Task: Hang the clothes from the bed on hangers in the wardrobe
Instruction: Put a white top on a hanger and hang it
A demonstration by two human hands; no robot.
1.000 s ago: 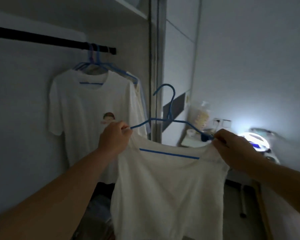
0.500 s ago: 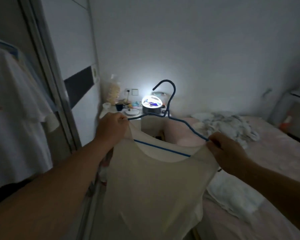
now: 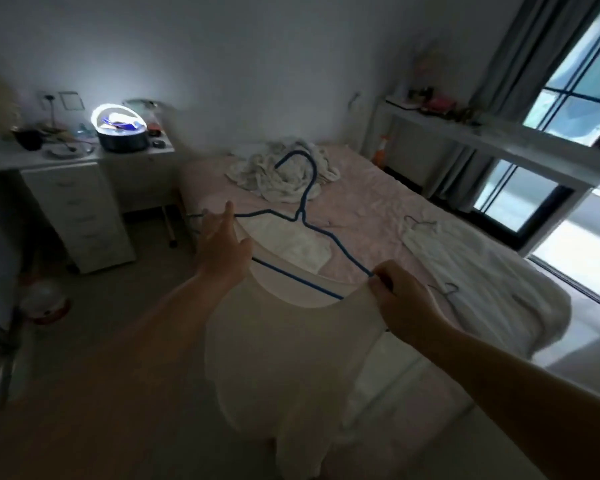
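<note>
A white shirt (image 3: 284, 358) hangs on a blue wire hanger (image 3: 305, 188) held out in front of me above the bed's near edge. My left hand (image 3: 224, 251) is at the hanger's left shoulder with the fingers spread. My right hand (image 3: 400, 299) pinches the shirt and hanger at the right shoulder. On the pink bed (image 3: 368, 188) lie a crumpled pile of clothes (image 3: 281, 174), a folded white garment (image 3: 302, 244), and a white garment (image 3: 465, 258) with dark hangers (image 3: 445, 291) beside it. The wardrobe is out of view.
A white desk with drawers (image 3: 80, 209) stands at the left, carrying a lit round lamp (image 3: 120, 128) and small items. A white shelf (image 3: 492, 140) runs along the window (image 3: 575, 109) with grey curtains at right. The floor lies between desk and bed.
My view has swung right, from the wardrobe past its door frame to the bed. The shirt on the hanger stayed between my hands; my left fingers have opened out.
</note>
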